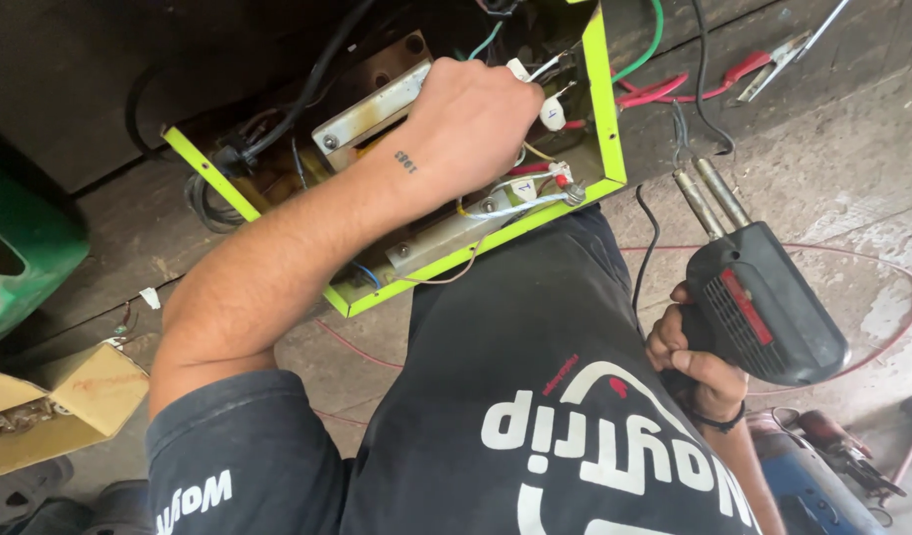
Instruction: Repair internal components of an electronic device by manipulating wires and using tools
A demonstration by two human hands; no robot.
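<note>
My left hand (pixel 471 119) reaches into an open yellow-green metal box (pixel 605 119) that holds a transformer and loose wiring. Its fingers pinch a white-tagged wire end (pixel 552 112) near the box's right wall. More tagged wires (pixel 523 188) lie just below the hand. My right hand (pixel 699 362) grips the handle of a black soldering gun (pixel 763 302). The gun's two metal tips (pixel 709 198) point up toward the box's lower right corner and stay apart from it. A dark shirt with white print (pixel 535 396) fills the lower middle of the view.
Red-handled pliers (pixel 748 69) and red and green wires lie on the concrete at the top right. A green container (pixel 20 258) and a cardboard box (pixel 70 396) sit at the left. A blue tool (pixel 803 476) lies at the bottom right. A thin red wire (pixel 902 287) loops across the floor.
</note>
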